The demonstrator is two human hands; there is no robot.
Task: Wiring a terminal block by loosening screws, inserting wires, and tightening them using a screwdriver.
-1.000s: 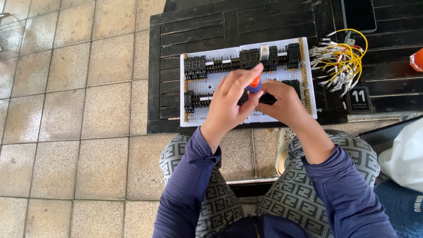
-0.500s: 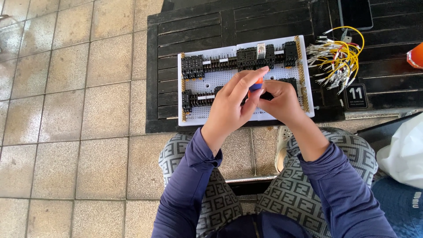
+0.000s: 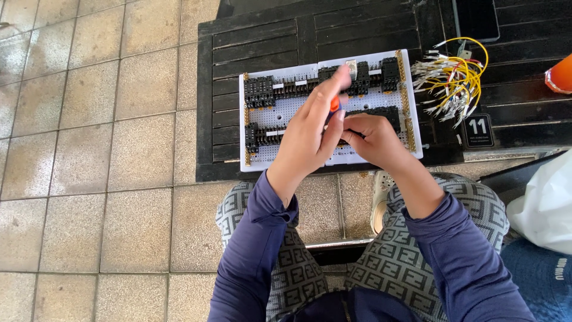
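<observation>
The left hand (image 3: 310,134) is curled around a small tool with an orange handle (image 3: 335,104), the handle peeking out between thumb and forefinger. Just beside it at 3 o'clock, the right hand (image 3: 370,138) has its fingers drawn narrow and pinched low against the white perforated board (image 3: 268,119); what they grip is hidden. The board lies on a dark slatted table (image 3: 256,36) and carries rows of black relay sockets (image 3: 259,91). A bundle of yellow wires (image 3: 456,77) lies at 3 o'clock from the board, near its edge
</observation>
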